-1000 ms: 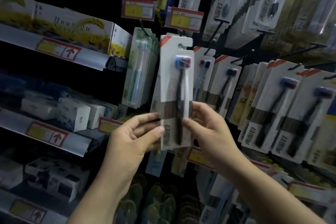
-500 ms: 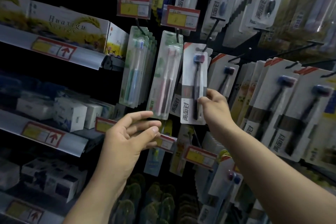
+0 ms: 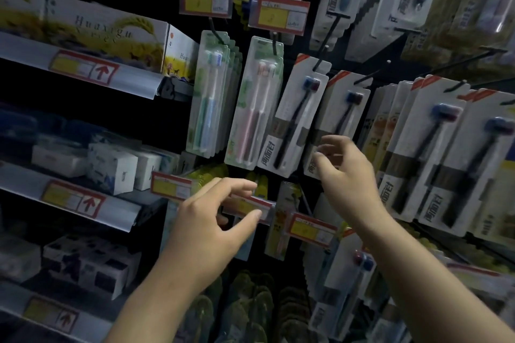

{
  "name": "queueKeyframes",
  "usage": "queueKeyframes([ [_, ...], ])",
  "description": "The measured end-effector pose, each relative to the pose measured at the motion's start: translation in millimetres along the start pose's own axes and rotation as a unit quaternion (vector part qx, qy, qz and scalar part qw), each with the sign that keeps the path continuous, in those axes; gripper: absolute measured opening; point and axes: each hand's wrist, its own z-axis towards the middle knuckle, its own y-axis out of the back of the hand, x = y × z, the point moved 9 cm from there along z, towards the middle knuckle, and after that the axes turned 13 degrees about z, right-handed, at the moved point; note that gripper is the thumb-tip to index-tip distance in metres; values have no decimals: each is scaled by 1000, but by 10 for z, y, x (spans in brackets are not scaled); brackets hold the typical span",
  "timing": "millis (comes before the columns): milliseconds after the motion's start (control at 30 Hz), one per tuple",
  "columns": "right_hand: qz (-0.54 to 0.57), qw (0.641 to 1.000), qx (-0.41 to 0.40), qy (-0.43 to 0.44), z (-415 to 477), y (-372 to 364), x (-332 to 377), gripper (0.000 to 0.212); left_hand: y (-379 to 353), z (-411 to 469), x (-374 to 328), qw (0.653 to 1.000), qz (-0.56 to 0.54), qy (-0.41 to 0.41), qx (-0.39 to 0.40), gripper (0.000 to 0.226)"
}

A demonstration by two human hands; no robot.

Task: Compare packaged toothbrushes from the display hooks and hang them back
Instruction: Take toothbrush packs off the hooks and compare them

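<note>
The dark-handled toothbrush pack (image 3: pixel 296 122) hung on its hook (image 3: pixel 320 60), a little tilted, its card slot over the peg so that it faced out like its neighbours. My right hand (image 3: pixel 345 172) hovered just beside its lower corner, fingers loosely spread and holding nothing. Blur kept me from telling whether a fingertip touched the neighbouring pack (image 3: pixel 338 125). My left hand (image 3: pixel 211 220) was lower, in front of a price tag (image 3: pixel 248 207), thumb and fingers parted and empty, probably ready to take another pack.
</note>
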Motion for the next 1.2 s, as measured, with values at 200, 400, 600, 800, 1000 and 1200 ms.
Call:
queueKeyframes([
  [200,9,982,112,155,-1016,-102,379,26,-120,-129,91,994,53,-33,87,21],
  [400,18,974,203,96,-1555,-332,-235,25,-403,-317,341,981,121,-20,150,34],
  [600,-141,964,223,16,-1629,-446,-1003,52,-789,-419,410,964,205,-21,170,50],
  [800,-160,961,214,-65,-1711,-426,-1365,62,-1125,-535,403,947,252,10,200,53],
  [1000,-117,979,156,-66,-1743,-148,-1445,57,-1347,-669,331,956,202,12,214,48],
  [1200,-51,997,33,-47,-1740,272,-1480,26,-1648,-694,134,971,115,41,208,41],
])
